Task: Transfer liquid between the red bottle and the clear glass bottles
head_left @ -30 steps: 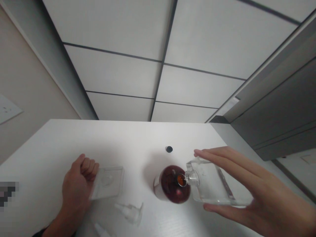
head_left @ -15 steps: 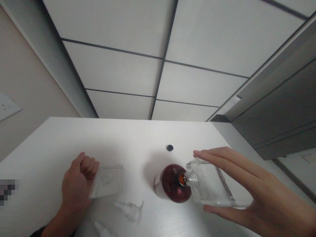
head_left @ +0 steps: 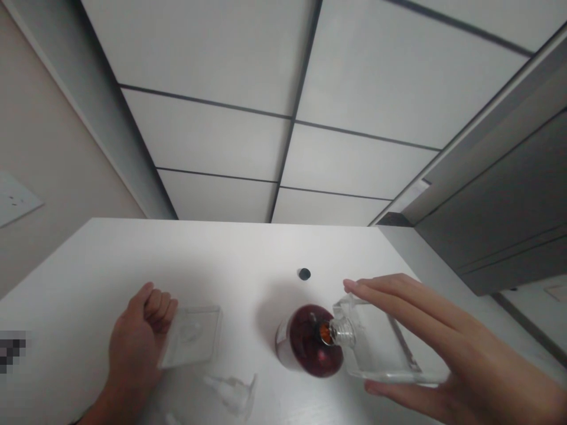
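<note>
My right hand (head_left: pixel 447 330) is wrapped around a clear, flat-sided bottle (head_left: pixel 376 342), which lies nearly sideways. Its threaded neck meets the open mouth of a dark red-brown round bottle (head_left: pixel 314 348) with a pale label, standing upright on the table. Whether liquid passes between them I cannot make out. My left hand (head_left: pixel 142 330) is curled into a fist, with nothing visible in it. Right beside it stands a second clear square bottle (head_left: pixel 192 336); whether the fist touches it is unclear. A clear pump head (head_left: pixel 233 392) lies in front of that bottle.
A small black cap (head_left: pixel 304 274) lies behind the brown bottle on the white table (head_left: pixel 230 254). Part of another clear pump head (head_left: pixel 172 419) shows at the bottom edge. White panels rise behind the table, and a wall socket (head_left: pixel 16 199) is at the left.
The whole view has tilted up slightly, so everything sits lower in the picture. Both hands and the bottles keep nearly the same places relative to each other.
</note>
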The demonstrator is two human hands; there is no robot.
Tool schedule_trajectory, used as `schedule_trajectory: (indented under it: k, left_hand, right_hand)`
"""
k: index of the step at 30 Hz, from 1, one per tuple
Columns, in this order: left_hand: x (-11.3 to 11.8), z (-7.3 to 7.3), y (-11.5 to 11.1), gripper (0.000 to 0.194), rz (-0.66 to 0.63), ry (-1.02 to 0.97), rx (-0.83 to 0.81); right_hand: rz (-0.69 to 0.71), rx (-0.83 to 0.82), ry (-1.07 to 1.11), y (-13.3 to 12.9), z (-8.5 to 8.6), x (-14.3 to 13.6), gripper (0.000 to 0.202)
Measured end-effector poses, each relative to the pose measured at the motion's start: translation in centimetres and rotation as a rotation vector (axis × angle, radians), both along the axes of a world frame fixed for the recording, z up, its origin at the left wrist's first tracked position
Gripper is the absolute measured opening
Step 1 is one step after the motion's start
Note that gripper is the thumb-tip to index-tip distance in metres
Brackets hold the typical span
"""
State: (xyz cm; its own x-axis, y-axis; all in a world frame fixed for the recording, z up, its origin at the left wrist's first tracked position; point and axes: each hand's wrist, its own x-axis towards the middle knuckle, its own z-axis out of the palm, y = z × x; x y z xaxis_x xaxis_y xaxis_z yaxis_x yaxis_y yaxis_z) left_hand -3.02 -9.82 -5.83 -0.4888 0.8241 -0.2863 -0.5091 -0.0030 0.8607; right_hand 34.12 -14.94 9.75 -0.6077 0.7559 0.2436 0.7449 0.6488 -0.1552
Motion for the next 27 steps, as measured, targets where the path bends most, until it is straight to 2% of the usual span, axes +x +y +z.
schedule_trajectory:
  k: [3,8,15,27]
  left_hand:
    - [-0.10,-0.35,0.04,0.059,-0.005,0.016,0.017]
    - [0.02,-0.01,0.11,0.058,0.012,-0.023,-0.006]
    - [-0.11,-0.30,0.04,0.056,0.009,-0.020,0.031]
    - [0.10,0.06,0.06,0.059,-0.010,0.023,0.030]
  right_hand:
    - [0.003,-0.004,0.014,0.12,0.12,0.02,0.062]
    - [0.020,0.026,0.012,0.11,0.38,-0.24,0.061]
    - [-0.020,0.015,0.007,-0.04,0.24,-0.54,0.080]
    - [-0.018,-0.024,-0.008,-0.22,0.14,-0.29,0.075]
